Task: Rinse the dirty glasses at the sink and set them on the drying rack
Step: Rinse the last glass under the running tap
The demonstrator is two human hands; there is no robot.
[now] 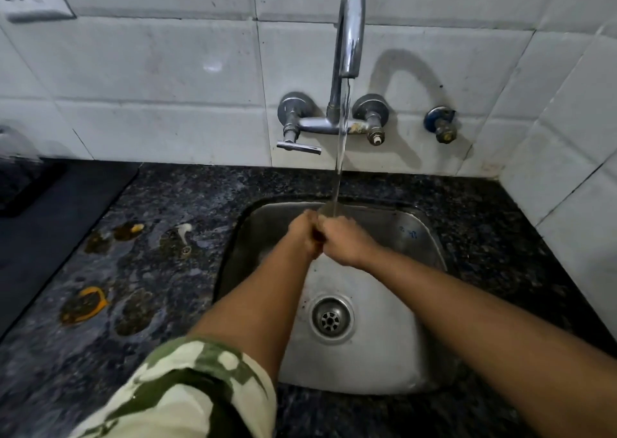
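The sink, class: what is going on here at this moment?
A person stands at a steel sink with both hands pressed together under water running from the tap. The left hand and right hand meet right where the stream lands. Whether they hold anything cannot be told; no glass is clearly visible there. On the dark countertop left of the sink lie several wet, brownish-orange stains. No drying rack is in view.
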